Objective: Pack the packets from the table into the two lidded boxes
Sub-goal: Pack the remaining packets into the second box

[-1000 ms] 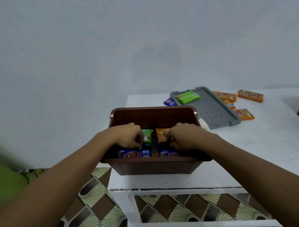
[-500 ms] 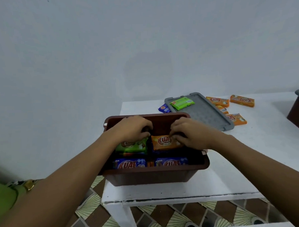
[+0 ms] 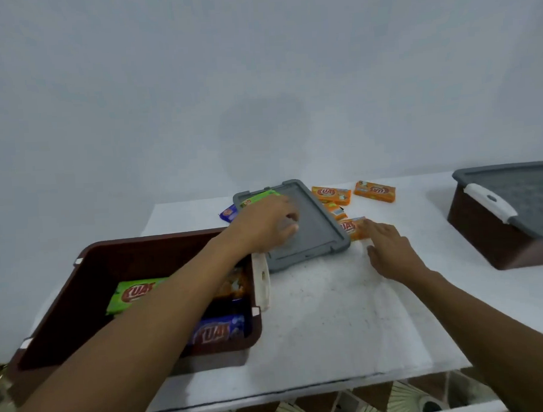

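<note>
An open brown box [image 3: 89,266] sits at the table's left edge with green [image 3: 134,294], orange and blue packets [image 3: 218,332] inside. Its grey lid [image 3: 315,232] lies flat behind it on the table. My left hand [image 3: 265,224] reaches over the lid, fingers apart, just below a green packet [image 3: 259,197] lying on the lid's far corner. My right hand [image 3: 390,250] is open, its fingertips touching an orange packet [image 3: 352,227] beside the lid. More orange packets [image 3: 375,190] and a blue packet [image 3: 228,213] lie behind.
A second brown box [image 3: 489,240] with its grey lid [image 3: 524,191] on and a white latch stands at the right. The white table [image 3: 331,321] ends just in front; patterned floor tiles show below.
Both hands have left the inside of the open box and moved right, toward the lid and loose packets. The view has swung right, so the second box now shows.
</note>
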A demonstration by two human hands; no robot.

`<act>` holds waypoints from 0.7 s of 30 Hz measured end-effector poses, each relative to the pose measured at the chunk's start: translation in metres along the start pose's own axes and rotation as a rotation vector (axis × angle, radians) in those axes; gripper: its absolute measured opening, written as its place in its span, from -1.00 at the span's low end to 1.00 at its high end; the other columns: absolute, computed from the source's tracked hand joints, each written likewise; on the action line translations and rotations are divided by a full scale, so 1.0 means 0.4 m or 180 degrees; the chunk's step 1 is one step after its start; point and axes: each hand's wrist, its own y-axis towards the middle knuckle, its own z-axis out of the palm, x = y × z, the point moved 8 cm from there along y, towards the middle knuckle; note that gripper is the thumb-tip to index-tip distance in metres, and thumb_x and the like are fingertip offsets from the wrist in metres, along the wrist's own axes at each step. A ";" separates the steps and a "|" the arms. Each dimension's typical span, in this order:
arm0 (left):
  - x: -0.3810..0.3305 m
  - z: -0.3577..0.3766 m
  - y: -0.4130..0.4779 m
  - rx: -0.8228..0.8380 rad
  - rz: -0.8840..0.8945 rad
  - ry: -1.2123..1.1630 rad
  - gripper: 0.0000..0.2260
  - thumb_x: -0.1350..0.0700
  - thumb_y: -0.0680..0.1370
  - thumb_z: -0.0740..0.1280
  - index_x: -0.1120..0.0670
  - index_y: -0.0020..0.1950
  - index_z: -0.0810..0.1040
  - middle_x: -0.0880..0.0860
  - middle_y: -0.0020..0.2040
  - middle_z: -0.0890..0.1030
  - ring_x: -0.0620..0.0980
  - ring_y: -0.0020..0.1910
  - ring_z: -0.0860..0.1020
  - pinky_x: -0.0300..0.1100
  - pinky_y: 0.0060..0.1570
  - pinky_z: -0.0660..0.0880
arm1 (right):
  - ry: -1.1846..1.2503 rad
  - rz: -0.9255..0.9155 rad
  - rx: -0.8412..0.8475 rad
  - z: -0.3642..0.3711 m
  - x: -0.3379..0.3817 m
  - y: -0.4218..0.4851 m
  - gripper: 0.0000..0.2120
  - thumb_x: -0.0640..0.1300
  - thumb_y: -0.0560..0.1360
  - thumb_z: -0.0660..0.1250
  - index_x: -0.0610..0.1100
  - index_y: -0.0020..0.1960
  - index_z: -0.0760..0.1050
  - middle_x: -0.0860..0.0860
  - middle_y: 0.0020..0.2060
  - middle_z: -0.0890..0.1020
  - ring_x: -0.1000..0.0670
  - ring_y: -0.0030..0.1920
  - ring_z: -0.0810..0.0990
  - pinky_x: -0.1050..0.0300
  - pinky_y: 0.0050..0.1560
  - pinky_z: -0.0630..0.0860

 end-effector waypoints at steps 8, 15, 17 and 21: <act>-0.100 0.214 0.172 0.1184 -0.0261 0.0595 -0.68 -0.10 0.53 0.30 -0.02 0.24 0.54 0.02 0.21 0.53 0.06 0.20 0.50 0.04 0.13 0.49 | -0.0526 -0.0745 0.0343 0.045 -0.116 0.025 -0.42 0.03 0.56 0.00 0.09 0.57 0.01 0.10 0.55 0.12 -0.04 0.50 0.12 -0.07 0.39 0.19; -0.122 0.346 0.319 0.1235 -0.0616 0.0939 -0.48 -0.13 0.58 0.23 0.06 0.48 0.29 0.13 0.44 0.30 0.16 0.44 0.22 0.16 0.35 0.24 | 0.0591 -0.0341 -0.0528 0.010 -0.279 -0.005 -0.69 0.15 0.43 0.37 0.02 0.08 0.43 0.02 0.36 0.37 -0.05 0.32 0.34 -0.05 0.28 0.38; -0.107 0.376 0.352 0.1176 -0.0872 0.0934 -0.46 -0.13 0.57 0.23 0.09 0.47 0.26 0.15 0.46 0.28 0.17 0.46 0.15 0.18 0.37 0.19 | 0.0769 -0.0294 -0.0460 0.016 -0.281 0.005 -0.63 0.14 0.42 0.38 0.01 0.14 0.42 0.02 0.23 0.49 -0.03 0.23 0.44 0.00 0.26 0.37; -0.082 0.422 0.381 0.1304 -0.1365 0.0721 -0.39 -0.05 0.58 0.23 0.14 0.54 0.08 0.21 0.53 0.11 0.21 0.53 -0.05 0.24 0.43 -0.05 | 0.0887 -0.0183 -0.0401 0.014 -0.286 0.016 -0.57 0.19 0.39 0.36 0.08 0.18 0.36 0.11 0.06 0.49 0.07 0.08 0.42 0.06 0.19 0.32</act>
